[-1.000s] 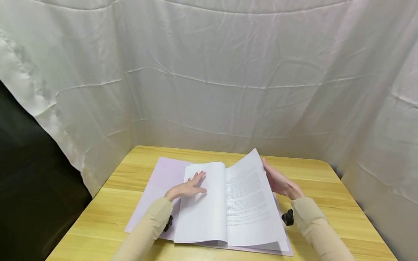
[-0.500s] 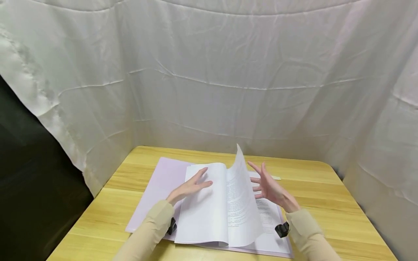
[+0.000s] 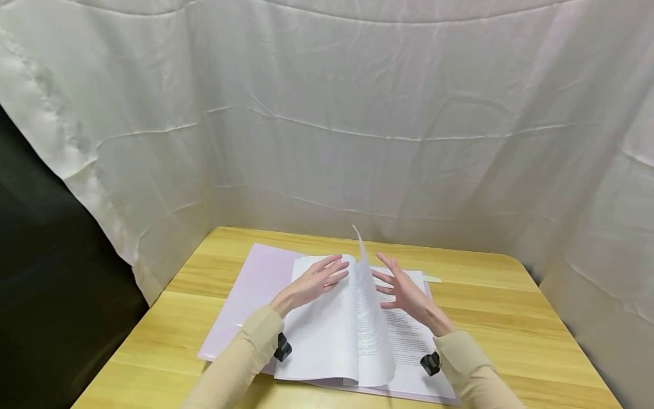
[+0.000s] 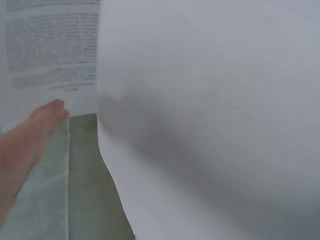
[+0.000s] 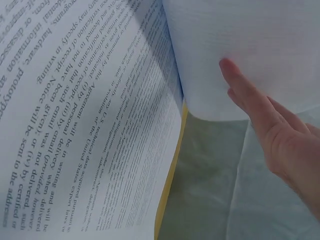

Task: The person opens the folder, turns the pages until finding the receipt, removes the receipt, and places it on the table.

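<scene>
A stack of printed paper lies opened like a book on a lilac folder [image 3: 237,309]. Blank backs of turned pages [image 3: 317,349] cover its left half, and a printed page [image 3: 409,341] lies on the right. Between them one sheet [image 3: 370,335] stands up, curved, its top corner in the air. My left hand [image 3: 309,287] reaches over the blank side, fingers extended towards the standing sheet. On the sheet's right side, my right hand [image 3: 406,292] has its fingers spread, and in the right wrist view a fingertip [image 5: 229,67] is right at the paper. Neither hand grips anything.
The folder rests on a yellow wooden table [image 3: 490,318]. A pale strip [image 3: 432,279] juts out near its upper right corner. White curtains [image 3: 378,113] hang around the table, with black cloth [image 3: 56,284] at the left.
The sheet has swung left from leaning right to nearly upright, the right hand following it leftward. The printed page beneath is uncovered. My left hand has lifted and shifted right.
</scene>
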